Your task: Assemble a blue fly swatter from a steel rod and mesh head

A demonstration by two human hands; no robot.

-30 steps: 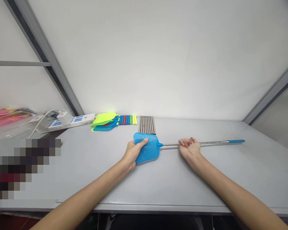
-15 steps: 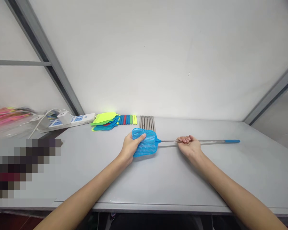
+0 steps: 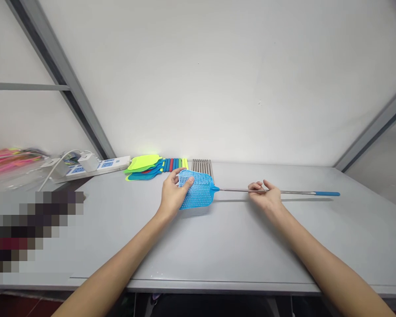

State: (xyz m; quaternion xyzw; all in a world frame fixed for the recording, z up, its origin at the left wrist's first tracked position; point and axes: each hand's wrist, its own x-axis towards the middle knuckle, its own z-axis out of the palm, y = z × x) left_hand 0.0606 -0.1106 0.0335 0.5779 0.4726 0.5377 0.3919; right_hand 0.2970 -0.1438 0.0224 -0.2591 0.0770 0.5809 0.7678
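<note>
A blue fly swatter (image 3: 203, 193) with a meshed head, a thin metal rod and a blue grip end lies crosswise before me, raised a little off the table, its shadow beneath. My left hand (image 3: 174, 192) pinches the left edge of the mesh head, thumb on top and fingers behind. Around the middle of the metal rod, my right hand (image 3: 265, 193) is turned palm up with its fingers curled and thumb raised; the rod passes through this loose hold. The blue grip end (image 3: 328, 193) sticks out to the right.
Behind the left hand lie stacked yellow, green and blue swatter heads (image 3: 143, 164), a row of coloured grips (image 3: 173, 164) and several metal rods (image 3: 202, 165). A power strip (image 3: 107, 164) with plugged-in adapters sits at the left. A wall (image 3: 218, 88) rises behind the grey table (image 3: 218, 251).
The swatter has risen slightly; its grip end reaches farther right. My left hand has moved a little up and left, and my right hand has shifted right along with its fingers loosening.
</note>
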